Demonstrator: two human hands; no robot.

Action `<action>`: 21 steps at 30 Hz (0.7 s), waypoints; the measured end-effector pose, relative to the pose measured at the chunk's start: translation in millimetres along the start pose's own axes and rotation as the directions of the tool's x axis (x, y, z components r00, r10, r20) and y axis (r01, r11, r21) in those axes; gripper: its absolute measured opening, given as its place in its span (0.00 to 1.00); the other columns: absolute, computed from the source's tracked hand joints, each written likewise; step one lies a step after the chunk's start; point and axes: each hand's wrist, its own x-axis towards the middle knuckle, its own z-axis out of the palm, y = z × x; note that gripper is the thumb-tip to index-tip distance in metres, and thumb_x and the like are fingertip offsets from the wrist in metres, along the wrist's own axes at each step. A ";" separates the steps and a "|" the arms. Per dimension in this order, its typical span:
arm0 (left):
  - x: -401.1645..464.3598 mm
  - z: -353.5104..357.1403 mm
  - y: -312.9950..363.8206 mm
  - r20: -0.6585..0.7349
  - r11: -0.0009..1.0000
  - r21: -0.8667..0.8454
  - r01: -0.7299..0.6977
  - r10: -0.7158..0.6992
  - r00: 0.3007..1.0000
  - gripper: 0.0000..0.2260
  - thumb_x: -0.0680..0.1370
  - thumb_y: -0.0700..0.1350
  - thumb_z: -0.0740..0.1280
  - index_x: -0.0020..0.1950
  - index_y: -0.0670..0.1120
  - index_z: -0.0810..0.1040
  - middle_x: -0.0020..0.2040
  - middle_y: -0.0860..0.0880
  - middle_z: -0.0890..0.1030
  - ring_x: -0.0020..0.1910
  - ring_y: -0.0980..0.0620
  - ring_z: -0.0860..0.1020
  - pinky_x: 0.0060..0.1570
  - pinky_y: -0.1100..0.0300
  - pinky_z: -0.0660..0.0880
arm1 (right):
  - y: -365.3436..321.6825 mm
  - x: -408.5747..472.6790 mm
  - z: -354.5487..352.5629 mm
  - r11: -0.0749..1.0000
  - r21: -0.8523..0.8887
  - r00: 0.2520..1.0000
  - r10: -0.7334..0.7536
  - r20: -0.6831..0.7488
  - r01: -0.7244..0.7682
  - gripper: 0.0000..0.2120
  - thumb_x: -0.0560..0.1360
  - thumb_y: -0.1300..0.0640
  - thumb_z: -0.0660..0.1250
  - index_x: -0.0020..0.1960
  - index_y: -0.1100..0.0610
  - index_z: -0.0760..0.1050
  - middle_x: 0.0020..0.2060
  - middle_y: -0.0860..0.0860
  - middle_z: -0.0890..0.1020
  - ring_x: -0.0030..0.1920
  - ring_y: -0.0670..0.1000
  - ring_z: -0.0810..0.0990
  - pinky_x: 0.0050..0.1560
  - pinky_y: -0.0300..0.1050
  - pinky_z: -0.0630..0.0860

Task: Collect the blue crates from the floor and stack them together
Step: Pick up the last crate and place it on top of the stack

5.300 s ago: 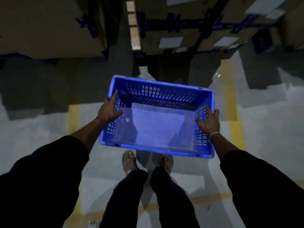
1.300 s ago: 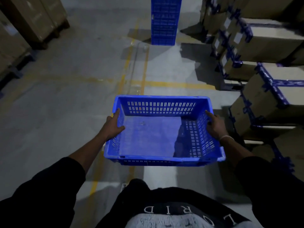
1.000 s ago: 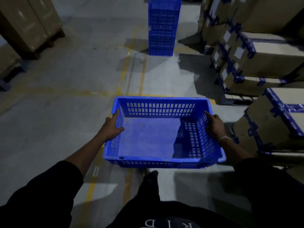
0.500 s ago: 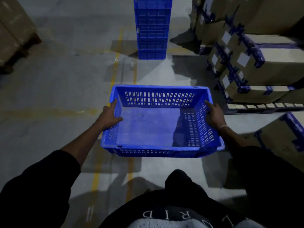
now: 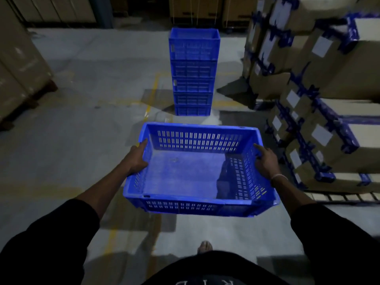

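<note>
Concrete floor [image 5: 72,140] with yellow lines, stacked cartons [image 5: 329,112].

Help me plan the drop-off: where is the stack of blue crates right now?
In the head view, the stack of blue crates stands on the floor ahead, beyond the carried crate, left of the taped cardboard boxes.

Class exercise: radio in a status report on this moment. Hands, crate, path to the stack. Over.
Left hand and right hand grip the crate, empty, held off the floor. Stack straight ahead. Nothing on the floor between. Boxes close on the right.
</note>
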 end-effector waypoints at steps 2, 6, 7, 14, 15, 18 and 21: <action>46.0 -12.3 12.5 -0.017 1.000 -0.003 -0.005 0.005 1.000 0.44 0.73 0.39 0.71 0.82 0.54 0.48 0.69 0.33 0.64 0.59 0.33 0.76 0.54 0.51 0.74 | -6.6 53.5 -9.3 1.000 0.006 1.000 -0.018 -0.007 0.018 0.30 0.71 0.69 0.64 0.73 0.58 0.69 0.58 0.67 0.75 0.57 0.66 0.76 0.59 0.50 0.71; 128.2 -34.0 35.7 -0.024 0.999 -0.032 0.007 -0.008 1.000 0.45 0.72 0.39 0.73 0.82 0.53 0.50 0.66 0.32 0.67 0.59 0.32 0.75 0.55 0.50 0.74 | -23.7 144.4 -24.8 1.000 -0.014 1.000 -0.025 -0.001 0.025 0.31 0.71 0.67 0.65 0.74 0.56 0.68 0.59 0.66 0.75 0.57 0.66 0.76 0.60 0.53 0.72; 149.9 -40.1 41.5 -0.027 0.999 -0.035 0.002 -0.003 1.000 0.45 0.71 0.38 0.73 0.82 0.52 0.51 0.65 0.32 0.68 0.59 0.33 0.75 0.55 0.50 0.74 | -27.6 168.0 -27.8 0.999 -0.015 1.000 -0.028 -0.003 0.028 0.31 0.72 0.67 0.65 0.74 0.56 0.68 0.60 0.65 0.75 0.58 0.66 0.76 0.60 0.53 0.72; 310.1 -76.0 74.8 -0.056 0.999 -0.030 -0.025 0.023 0.998 0.45 0.70 0.37 0.75 0.81 0.46 0.54 0.69 0.32 0.68 0.65 0.36 0.73 0.60 0.53 0.72 | -55.2 328.2 -23.8 1.000 0.011 0.999 -0.016 -0.047 0.017 0.31 0.70 0.69 0.65 0.72 0.58 0.70 0.59 0.67 0.77 0.59 0.66 0.76 0.60 0.53 0.72; 335.6 -81.0 77.3 -0.054 0.999 -0.036 -0.026 0.024 0.998 0.45 0.70 0.37 0.75 0.81 0.46 0.54 0.70 0.32 0.68 0.65 0.36 0.73 0.60 0.53 0.72 | -59.2 354.0 -20.0 1.000 0.017 0.999 -0.016 -0.046 0.017 0.31 0.69 0.69 0.65 0.72 0.58 0.71 0.58 0.67 0.77 0.58 0.67 0.77 0.60 0.54 0.72; 413.5 -98.0 83.0 -0.055 0.998 -0.033 -0.051 0.050 0.997 0.44 0.71 0.38 0.75 0.81 0.46 0.55 0.71 0.33 0.67 0.65 0.36 0.73 0.59 0.53 0.72 | -75.2 435.3 -11.1 0.999 0.026 0.998 -0.029 -0.050 0.030 0.30 0.69 0.69 0.65 0.71 0.58 0.72 0.58 0.67 0.79 0.57 0.66 0.79 0.59 0.54 0.74; 487.1 -126.0 90.1 -0.028 0.997 -0.056 -0.055 0.054 0.998 0.44 0.71 0.42 0.76 0.81 0.48 0.55 0.71 0.34 0.68 0.63 0.35 0.75 0.57 0.49 0.74 | -98.9 508.3 -8.3 1.000 0.012 0.998 -0.009 -0.060 0.010 0.29 0.69 0.69 0.65 0.70 0.59 0.72 0.58 0.68 0.79 0.57 0.67 0.79 0.59 0.54 0.73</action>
